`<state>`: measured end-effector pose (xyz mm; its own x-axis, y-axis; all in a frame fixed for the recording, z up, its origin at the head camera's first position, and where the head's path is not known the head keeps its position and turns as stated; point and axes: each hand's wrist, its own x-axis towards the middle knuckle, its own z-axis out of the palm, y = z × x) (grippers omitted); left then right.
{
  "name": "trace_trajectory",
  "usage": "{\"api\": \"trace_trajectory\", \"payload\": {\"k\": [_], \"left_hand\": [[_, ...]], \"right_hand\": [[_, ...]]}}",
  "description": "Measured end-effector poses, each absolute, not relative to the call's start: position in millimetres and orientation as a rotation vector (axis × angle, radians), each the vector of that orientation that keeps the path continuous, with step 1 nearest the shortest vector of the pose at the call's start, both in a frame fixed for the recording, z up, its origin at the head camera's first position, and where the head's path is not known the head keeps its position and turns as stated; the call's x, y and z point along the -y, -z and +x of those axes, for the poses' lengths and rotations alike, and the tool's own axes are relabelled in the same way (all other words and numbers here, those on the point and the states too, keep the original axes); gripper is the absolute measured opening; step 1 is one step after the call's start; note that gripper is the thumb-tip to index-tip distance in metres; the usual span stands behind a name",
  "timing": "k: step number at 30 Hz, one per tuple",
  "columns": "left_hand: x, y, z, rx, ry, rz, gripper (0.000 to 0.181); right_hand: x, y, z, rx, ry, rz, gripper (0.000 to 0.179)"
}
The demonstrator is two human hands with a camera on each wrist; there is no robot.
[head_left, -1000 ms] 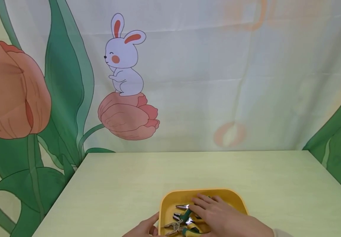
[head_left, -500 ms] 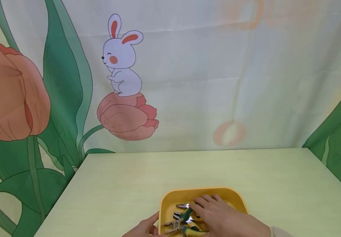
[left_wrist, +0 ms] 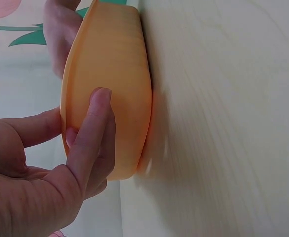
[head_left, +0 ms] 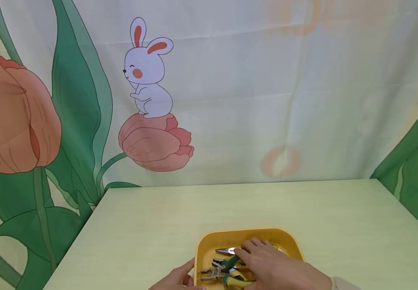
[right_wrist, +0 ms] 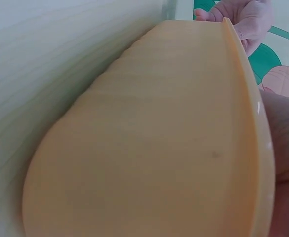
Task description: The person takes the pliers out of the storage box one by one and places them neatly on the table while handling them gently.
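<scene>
A yellow plastic tray [head_left: 245, 232] sits on the table with several pliers in it. My left hand [head_left: 177, 278] holds its left side, the thumb at the rim and the fingers against the outer wall, as the left wrist view [left_wrist: 60, 177] shows. My right hand [head_left: 272, 264] reaches into the tray, its fingers curled over long-nose pliers [head_left: 226, 251]; the fingertips are hidden. Below lie pliers with green-and-yellow handles [head_left: 236, 281], their jaws toward the left, over another pair with dark jaws [head_left: 217, 262]. In the right wrist view the tray's outer wall [right_wrist: 134, 138] hides the fingers.
The pale table [head_left: 150, 225] extends around the tray, with its far edge meeting a hanging cloth [head_left: 230, 121] printed with a rabbit and tulips. The tray's walls stand around the pliers.
My right hand's fingers have curled in more and shifted slightly right, showing more of the long-nose pliers and a bit of yellow handle beyond them. My left hand stays on the tray.
</scene>
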<state>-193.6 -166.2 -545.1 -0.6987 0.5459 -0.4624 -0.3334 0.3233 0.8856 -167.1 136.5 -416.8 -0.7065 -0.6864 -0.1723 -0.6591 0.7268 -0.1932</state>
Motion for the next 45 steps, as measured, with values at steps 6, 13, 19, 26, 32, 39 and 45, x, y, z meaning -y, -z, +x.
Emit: {"api": "trace_trajectory", "payload": {"k": [6,13,19,26,32,39,45], "left_hand": [[158.7,497.7,-174.1,-1.894,-1.42,0.269,0.097],[166.6,534.0,-189.7,-1.83,-1.47,0.197,0.101],[170.5,553.7,-197.0,-1.817,-1.491,0.153,0.104],[171.3,558.1,-198.2,-1.8,-1.497,0.159,0.1],[173.4,563.9,-201.8,-1.776,-1.51,0.151,0.102],[172.2,559.4,-198.9,-1.794,-1.505,0.138,0.103],[170.4,554.4,-196.4,-1.815,-1.485,0.118,0.104]], "right_hand": [[-139.3,417.7,-162.6,-2.695,0.269,-1.067,0.06],[-138.4,417.3,-163.7,-2.656,0.341,-0.981,0.055],[-138.2,417.4,-162.4,-2.657,0.407,-0.941,0.044],[-139.5,417.2,-159.5,-2.674,0.435,-0.997,0.04],[-138.7,417.4,-159.2,-2.693,0.417,-1.033,0.039],[-137.3,414.7,-158.9,-2.709,0.344,-1.008,0.034],[-133.5,414.7,-161.3,-2.677,0.291,-0.925,0.04]]}}
